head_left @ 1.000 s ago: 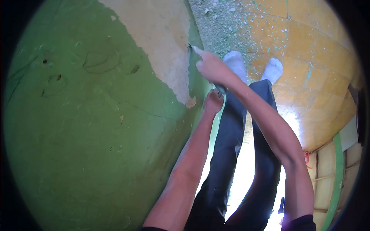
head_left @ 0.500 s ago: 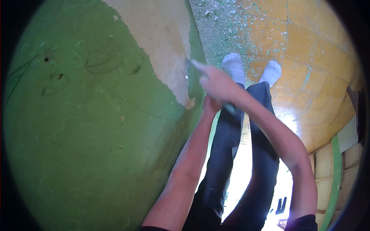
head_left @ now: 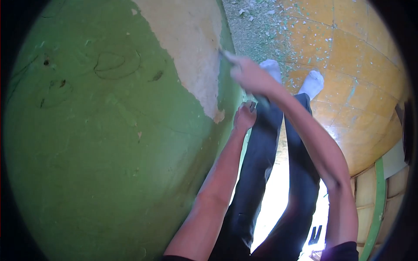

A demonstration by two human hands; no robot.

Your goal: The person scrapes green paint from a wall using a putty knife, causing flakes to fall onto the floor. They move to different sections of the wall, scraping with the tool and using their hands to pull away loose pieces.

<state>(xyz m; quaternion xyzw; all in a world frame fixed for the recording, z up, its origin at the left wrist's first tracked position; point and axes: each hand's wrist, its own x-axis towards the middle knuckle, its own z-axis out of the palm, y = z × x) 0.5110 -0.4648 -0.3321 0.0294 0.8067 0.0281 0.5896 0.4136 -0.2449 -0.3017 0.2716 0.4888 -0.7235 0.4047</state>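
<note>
My right hand (head_left: 254, 80) is closed around a scraper (head_left: 228, 55), its narrow blade tip at the right edge of the bare patch (head_left: 191, 48) on the green painted wall (head_left: 104, 143). Motion blurs the tool, and most of its handle is hidden by the hand. Lower down, between the wall and my leg, my left hand (head_left: 245, 116) has its fingers curled. A small greyish bit shows at those fingertips, too small to name.
Paint flakes (head_left: 257, 37) litter the orange tiled floor (head_left: 348, 56) along the wall's foot. My feet in white socks (head_left: 312, 82) stand near them. Bright glare lies between my legs. A green strip (head_left: 378, 204) runs along the lower right.
My right hand and the scraper have moved up and slightly right along the patch's edge. My left hand now shows more fully beneath it. The view has shifted slightly.
</note>
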